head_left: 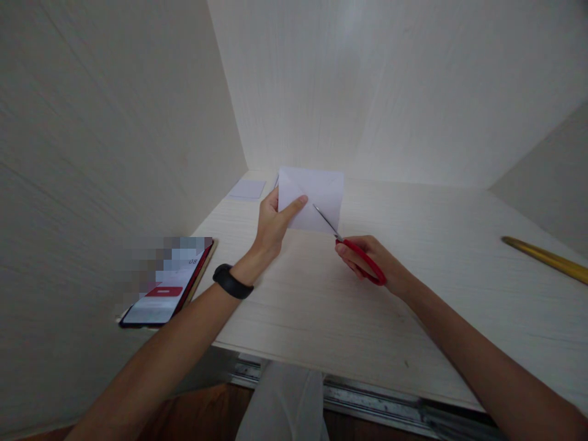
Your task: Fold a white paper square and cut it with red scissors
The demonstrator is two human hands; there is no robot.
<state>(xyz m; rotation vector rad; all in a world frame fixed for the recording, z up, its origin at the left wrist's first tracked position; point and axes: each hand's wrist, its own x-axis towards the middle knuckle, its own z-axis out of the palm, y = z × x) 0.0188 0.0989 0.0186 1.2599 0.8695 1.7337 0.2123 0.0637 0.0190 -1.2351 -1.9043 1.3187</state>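
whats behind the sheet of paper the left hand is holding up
Behind the paper gripped by the left hand only the desk and pale back wall show. A smaller paper piece lies to its left. The desk patch directly behind is covered.

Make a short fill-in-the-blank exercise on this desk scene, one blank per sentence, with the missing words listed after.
1. The left hand holds a folded sheet of white ____ up off the desk.
2. The right hand grips scissors with ____ handles, blades against the sheet's lower edge.
3. A black band sits on the ____ wrist.
4. A phone with a lit screen lies at the desk's ____ edge.

Missing words: paper; red; left; left
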